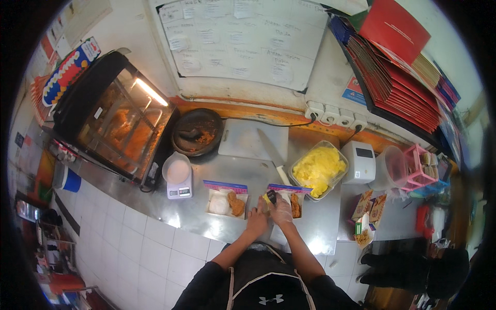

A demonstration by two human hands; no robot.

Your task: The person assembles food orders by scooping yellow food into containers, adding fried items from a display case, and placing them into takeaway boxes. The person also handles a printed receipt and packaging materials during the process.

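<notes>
A small yellow bottle with a dark cap sits at the near rim of an open cardboard meal box. The right hand, gloved in clear plastic, is closed around it; the left hand rests beside, its grip unclear. At nine o'clock, a second box holds rice and fried pieces. The steel surface is smooth; a clear tub of yellow shreds stands at one o'clock.

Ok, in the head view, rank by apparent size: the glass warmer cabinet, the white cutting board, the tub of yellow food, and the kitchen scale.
1. Warmer cabinet, plainly largest.
2. Cutting board.
3. Tub of yellow food, close to the board; the fisheye bend makes this pair unsure.
4. Scale, smallest.
</notes>
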